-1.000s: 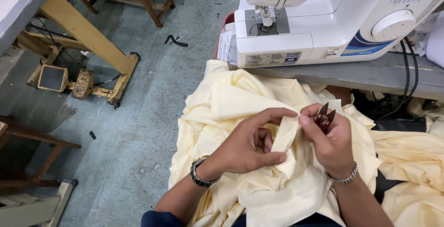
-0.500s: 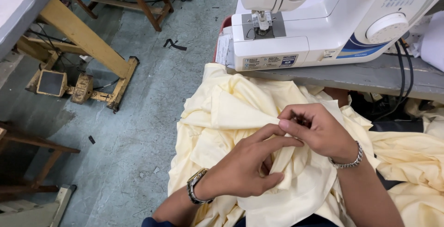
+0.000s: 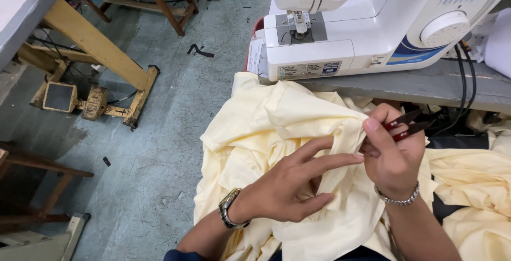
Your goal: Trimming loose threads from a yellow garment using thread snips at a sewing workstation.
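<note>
At the far left a yellow wooden table leg slanted down to a foot pedal on the grey concrete floor, with a dark scrap lying further back. Moving right, the pale yellow fabric spilled from the edge of the grey worktable down across the person's lap, bunched in loose folds. It looked light, thin and very limp, the sort of cloth that would sag and slide unless pinched at a fold or seam edge; a grip on a doubled edge seemed the surest hold. The left hand, a watch at its wrist, lay on the cloth with the fingers stretched out, index and middle pressing a raised fold flat towards the right. The right hand, wearing a chain bracelet, pinched that same fold between thumb and forefinger while clasping small red thread snips, whose blades pointed up and to the right, clear of the cloth. Behind both hands the white sewing machine stood on the worktable, its black cords trailing over the edge at the right.
</note>
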